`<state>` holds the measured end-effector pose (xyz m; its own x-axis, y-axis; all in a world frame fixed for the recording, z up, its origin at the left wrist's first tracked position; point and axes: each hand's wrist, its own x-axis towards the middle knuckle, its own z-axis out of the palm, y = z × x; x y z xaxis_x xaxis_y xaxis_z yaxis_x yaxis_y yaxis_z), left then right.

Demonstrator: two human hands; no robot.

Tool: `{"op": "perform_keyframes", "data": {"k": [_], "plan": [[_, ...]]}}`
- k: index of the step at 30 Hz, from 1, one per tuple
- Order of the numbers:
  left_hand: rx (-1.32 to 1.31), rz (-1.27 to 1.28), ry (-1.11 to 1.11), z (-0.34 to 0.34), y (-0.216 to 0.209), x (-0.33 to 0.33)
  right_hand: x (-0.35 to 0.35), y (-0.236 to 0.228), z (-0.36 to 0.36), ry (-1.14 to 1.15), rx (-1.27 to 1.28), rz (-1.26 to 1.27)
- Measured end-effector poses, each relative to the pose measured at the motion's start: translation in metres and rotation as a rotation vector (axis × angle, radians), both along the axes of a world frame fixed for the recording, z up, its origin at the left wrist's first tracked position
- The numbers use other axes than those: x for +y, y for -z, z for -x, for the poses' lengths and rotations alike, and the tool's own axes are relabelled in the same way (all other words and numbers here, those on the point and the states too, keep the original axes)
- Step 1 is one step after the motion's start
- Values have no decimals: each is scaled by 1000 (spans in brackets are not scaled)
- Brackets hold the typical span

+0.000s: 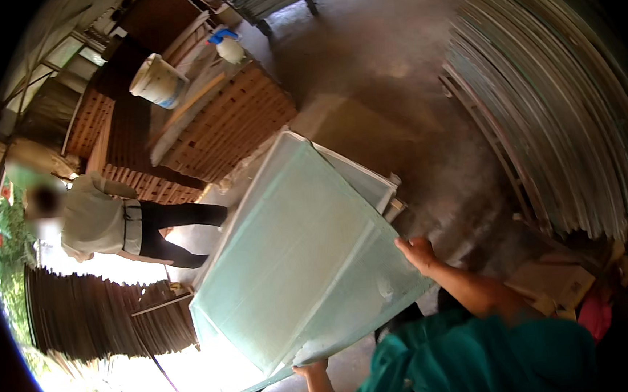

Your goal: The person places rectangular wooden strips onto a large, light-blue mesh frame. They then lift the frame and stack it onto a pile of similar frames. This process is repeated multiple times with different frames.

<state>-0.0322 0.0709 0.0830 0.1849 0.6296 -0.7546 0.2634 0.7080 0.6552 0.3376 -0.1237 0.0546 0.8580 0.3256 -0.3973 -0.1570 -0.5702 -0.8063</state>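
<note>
A large, pale green mesh-covered frame is tilted in front of me, held by its near edge. My left hand grips that edge near its lower-left part, fingers mostly hidden under it. At the right corner, my right hand is closed on the frame's rim, thumb on top. Beneath the frame, a second white-edged screen sticks out on the far right side. What supports the two of them is hidden.
A person stands at the left. Stacked brown slatted boards bear a white bucket and a bottle with a blue top. Many thin panels stand in a rack at right. Another panel row is left; a cardboard box lies near right.
</note>
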Motion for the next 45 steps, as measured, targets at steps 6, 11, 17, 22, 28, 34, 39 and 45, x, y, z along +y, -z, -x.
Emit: {"op": "perform_keyframes", "data": {"k": [6, 11, 17, 22, 28, 34, 39, 45], "plan": [[-452, 98, -867, 110, 53, 52, 28, 33, 40, 71, 278, -79], [-265, 98, -938, 69, 22, 31, 25, -13, -3, 39, 266, -330], [-414, 225, -817, -23, -19, -16, -59, -32, -59, 208, 200, -431], [-495, 238, -571, -73, -36, -48, -167, -43, -68, 371, 237, -427], [-658, -153, 41, -182, -123, -70, -256, -5, -42, 677, 670, -377], [-450, -511, 273, -365, -220, -125, -292, 62, 12, 647, 1362, -421], [-498, -566, 271, -393, -247, -156, -300, 20, -3, 888, 1117, -549], [-895, -588, 59, -427, -294, -128, -305, -86, -137, 863, 622, -687]]}}
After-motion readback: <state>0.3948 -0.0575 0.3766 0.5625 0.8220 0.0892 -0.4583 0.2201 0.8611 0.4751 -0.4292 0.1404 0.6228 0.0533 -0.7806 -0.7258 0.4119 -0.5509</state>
